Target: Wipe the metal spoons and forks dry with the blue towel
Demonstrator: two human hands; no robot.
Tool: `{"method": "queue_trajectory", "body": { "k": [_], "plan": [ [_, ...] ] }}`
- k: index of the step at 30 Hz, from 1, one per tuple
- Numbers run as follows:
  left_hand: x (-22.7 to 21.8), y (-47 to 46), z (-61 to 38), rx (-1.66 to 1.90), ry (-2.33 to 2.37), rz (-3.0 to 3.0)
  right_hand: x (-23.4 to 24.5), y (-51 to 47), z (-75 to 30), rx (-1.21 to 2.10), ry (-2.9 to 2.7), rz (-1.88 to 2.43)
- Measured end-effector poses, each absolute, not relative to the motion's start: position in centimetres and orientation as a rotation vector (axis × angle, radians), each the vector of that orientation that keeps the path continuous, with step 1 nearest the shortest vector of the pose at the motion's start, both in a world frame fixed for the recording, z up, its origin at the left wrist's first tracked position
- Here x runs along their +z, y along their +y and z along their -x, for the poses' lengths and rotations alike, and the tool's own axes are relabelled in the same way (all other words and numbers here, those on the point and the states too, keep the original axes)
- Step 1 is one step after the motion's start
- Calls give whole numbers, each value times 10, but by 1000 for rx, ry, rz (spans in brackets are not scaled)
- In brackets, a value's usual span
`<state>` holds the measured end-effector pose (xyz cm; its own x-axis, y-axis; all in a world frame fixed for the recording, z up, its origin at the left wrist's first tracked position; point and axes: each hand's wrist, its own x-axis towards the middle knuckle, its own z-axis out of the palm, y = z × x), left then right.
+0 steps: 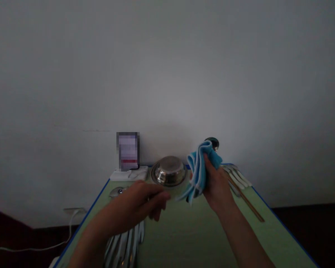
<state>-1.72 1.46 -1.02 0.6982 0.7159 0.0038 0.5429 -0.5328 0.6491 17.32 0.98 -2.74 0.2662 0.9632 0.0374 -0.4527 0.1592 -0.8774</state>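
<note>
My right hand (pixel 217 188) is closed around a folded blue towel with pale edges (pixel 199 167), held up above the table. A shiny round metal bowl of a spoon or ladle (pixel 213 143) shows just behind the towel; I cannot tell whether the hand holds it too. My left hand (pixel 149 199) hovers over the table to the left of the towel. Its fingers are curled in together, and nothing shows in them. Beyond the hands, an upside-down steel bowl (pixel 170 169) rests near the wall.
Several metal utensils (pixel 124 245) lie at the front left, partly under my left forearm. A spoon (pixel 117 191) is behind that hand. Chopsticks (pixel 248 203) and white-handled cutlery (pixel 238 176) lie right. A blurred-out screen (pixel 128 150) stands on a white base (pixel 128 174) by the wall.
</note>
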Motion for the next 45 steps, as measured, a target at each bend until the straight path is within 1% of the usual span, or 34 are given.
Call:
{"method": "queue_trajectory", "body": {
  "k": [6,8,11,16,21,24,29,34,39,45],
  "plan": [
    [-1,11,30,758,1221,-2295,-29,3,-184,1086,-1372,1207],
    [1,8,25,858,1227,-2321,-26,-2,-181,1109,-1613,1219],
    [2,5,18,868,1205,-2415,-20,-9,-173,1089,-1895,1145],
    [2,10,23,827,1202,-2597,-13,-13,-172,991,-2131,1110],
    [4,15,47,1059,1400,-2543,-8,-14,-191,834,-2238,1258],
    [5,14,53,1113,1420,-2501,-4,-15,-206,812,-2275,1280],
    [7,11,48,999,1282,-2509,0,-19,-226,809,-2385,1332],
    [6,11,48,712,1218,-2478,1,-21,-233,722,-2401,1423],
    [6,8,53,463,1099,-2351,4,-22,-231,664,-2392,1396],
    [11,3,47,440,1018,-2276,9,-25,-230,643,-2371,1329]
  ]
}}
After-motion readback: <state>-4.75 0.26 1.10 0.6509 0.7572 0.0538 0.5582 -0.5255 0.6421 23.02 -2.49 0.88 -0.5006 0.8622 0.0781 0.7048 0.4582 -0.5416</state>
